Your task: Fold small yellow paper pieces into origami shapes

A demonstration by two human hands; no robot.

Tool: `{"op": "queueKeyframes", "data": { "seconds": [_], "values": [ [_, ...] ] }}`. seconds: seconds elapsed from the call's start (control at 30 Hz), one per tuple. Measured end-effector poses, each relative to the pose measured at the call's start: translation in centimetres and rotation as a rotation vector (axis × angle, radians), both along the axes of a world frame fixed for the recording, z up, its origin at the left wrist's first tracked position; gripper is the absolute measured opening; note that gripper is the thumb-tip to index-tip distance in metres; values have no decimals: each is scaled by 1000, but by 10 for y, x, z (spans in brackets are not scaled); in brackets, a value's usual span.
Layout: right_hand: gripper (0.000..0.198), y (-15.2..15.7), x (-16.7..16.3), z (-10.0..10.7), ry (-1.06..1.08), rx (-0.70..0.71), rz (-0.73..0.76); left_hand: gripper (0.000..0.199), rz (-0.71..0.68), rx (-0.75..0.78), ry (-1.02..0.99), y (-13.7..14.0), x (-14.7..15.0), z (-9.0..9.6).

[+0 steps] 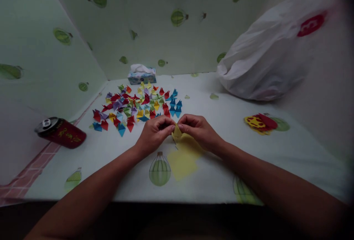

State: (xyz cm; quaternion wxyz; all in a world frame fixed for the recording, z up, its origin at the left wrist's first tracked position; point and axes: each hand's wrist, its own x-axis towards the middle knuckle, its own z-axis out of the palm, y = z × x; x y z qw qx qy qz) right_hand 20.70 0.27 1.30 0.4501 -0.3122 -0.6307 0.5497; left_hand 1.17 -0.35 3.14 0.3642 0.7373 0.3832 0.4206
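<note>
A small folded piece of yellow paper [177,133] is held upright above the table between both hands. My left hand [155,132] pinches its left side with thumb and forefinger. On the other side, my right hand [199,131] pinches it the same way, and the fingertips of both hands nearly meet at the top. Below the hands lie flat yellow paper sheets [182,164], partly covered by my right hand. Just beyond my left hand spreads a crowd of small folded paper cranes [130,122] in red, blue, yellow, green and purple.
A dark red drink can [62,133] stands at the left. A tissue box [142,76] sits at the back behind the cranes. Red and yellow cut-out pieces [260,122] lie at the right, below a large white plastic bag [265,55]. The balloon-print tablecloth [129,181] covers the table.
</note>
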Motion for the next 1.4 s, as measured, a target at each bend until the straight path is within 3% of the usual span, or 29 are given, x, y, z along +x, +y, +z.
{"op": "queueKeyframes", "data": {
  "seconds": [0.23,0.77,1.1,1.4],
  "values": [
    [23,-2,-1,1,82,-113,37,6,2,16,12,0,1,0],
    [24,-1,0,0,137,-164,117,8,-18,51,27,-1,0,5],
    [29,-3,0,9,-78,40,5,8,-1,67,59,-1,0,2],
    [21,-4,-1,9,-211,190,-54,8,7,-21,32,-3,1,3]
  ]
}}
